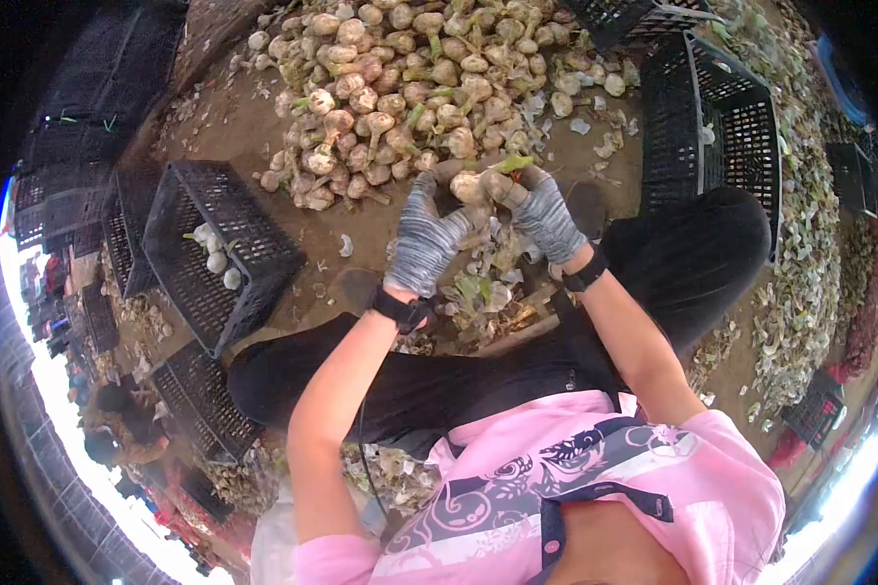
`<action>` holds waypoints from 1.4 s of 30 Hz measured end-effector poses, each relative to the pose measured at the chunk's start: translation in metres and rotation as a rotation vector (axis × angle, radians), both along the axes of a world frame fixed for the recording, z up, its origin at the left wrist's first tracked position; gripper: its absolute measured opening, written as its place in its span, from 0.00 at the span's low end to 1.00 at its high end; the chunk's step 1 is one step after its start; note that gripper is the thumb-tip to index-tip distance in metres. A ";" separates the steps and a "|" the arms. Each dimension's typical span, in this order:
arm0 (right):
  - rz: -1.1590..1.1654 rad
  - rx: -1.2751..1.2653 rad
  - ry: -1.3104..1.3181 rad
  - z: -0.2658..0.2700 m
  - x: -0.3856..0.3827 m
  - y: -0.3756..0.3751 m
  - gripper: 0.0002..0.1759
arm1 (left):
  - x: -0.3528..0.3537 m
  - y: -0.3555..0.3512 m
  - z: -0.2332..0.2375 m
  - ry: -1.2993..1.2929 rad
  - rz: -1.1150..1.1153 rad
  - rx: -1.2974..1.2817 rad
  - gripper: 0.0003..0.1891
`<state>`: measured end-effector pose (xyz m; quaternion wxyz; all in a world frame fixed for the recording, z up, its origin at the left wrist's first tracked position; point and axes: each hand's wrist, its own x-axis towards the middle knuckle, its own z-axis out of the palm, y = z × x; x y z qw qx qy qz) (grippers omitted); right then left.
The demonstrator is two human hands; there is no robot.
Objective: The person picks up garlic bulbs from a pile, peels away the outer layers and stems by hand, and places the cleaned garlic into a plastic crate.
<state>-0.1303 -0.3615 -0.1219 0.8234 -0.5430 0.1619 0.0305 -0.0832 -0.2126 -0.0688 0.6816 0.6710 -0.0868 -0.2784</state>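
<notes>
Both hands wear grey knit gloves and meet in front of the pile. A garlic bulb (468, 187) sits in the fingers of my left hand (425, 234), which is closed around it. My right hand (544, 213) is closed at the bulb's other side, by a short green stem (514, 165). A small reddish spot shows at the right fingers; I cannot make out what it belongs to. Just beyond the hands lies a large heap of unpeeled garlic bulbs (390, 88). Peeled skins and stem scraps (483, 292) litter the ground beneath the hands.
To the left, a tilted black crate (190, 283) holds a few white bulbs (215, 255). Another black crate (668, 127) stands at the right. A long bank of skins (800, 292) runs along the far right. At the lower left, another person (122, 424) is partly visible.
</notes>
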 end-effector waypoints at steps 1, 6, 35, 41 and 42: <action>-0.021 0.058 -0.017 0.007 -0.001 0.001 0.17 | -0.003 0.001 0.005 -0.054 0.027 -0.024 0.26; 0.005 0.002 -0.062 0.030 -0.006 0.000 0.15 | -0.012 0.007 0.011 -0.060 0.061 0.002 0.25; 0.023 -0.454 -0.109 -0.009 -0.018 0.014 0.18 | -0.002 0.021 0.016 -0.797 0.026 0.478 0.14; 0.028 -0.067 -0.092 -0.019 -0.031 0.010 0.20 | 0.009 0.033 0.007 0.071 -0.156 0.059 0.17; 0.029 -0.065 -0.092 -0.017 -0.028 0.012 0.20 | 0.008 0.035 0.003 0.145 -0.127 -0.023 0.16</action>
